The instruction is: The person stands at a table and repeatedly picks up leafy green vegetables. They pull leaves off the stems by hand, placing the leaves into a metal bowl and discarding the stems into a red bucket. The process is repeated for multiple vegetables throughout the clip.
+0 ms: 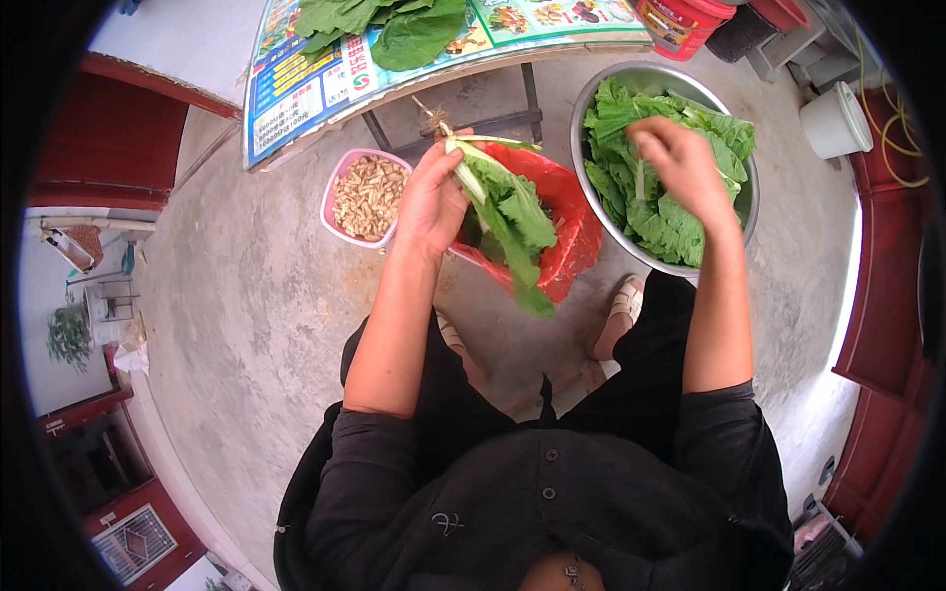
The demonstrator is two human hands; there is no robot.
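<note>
My left hand [436, 193] holds a leafy green plant [510, 203] near its pale root end, with the roots pointing up and the leaves hanging down. Below it a red plastic bag [573, 240] stands open, partly hidden by the leaves. My right hand [684, 166] is over a wide metal basin [748, 210] heaped with loose green leaves [665, 225]. Its fingers are bent close to a leaf; whether they grip it is unclear.
A low table [421, 85] with a printed cover carries more green leaves [417, 37]. A pink plastic tub [331, 221] of shelled-looking pieces stands left of the bag. Right of the basin is a white bucket [831, 125]; a red bucket [676, 29] stands beyond.
</note>
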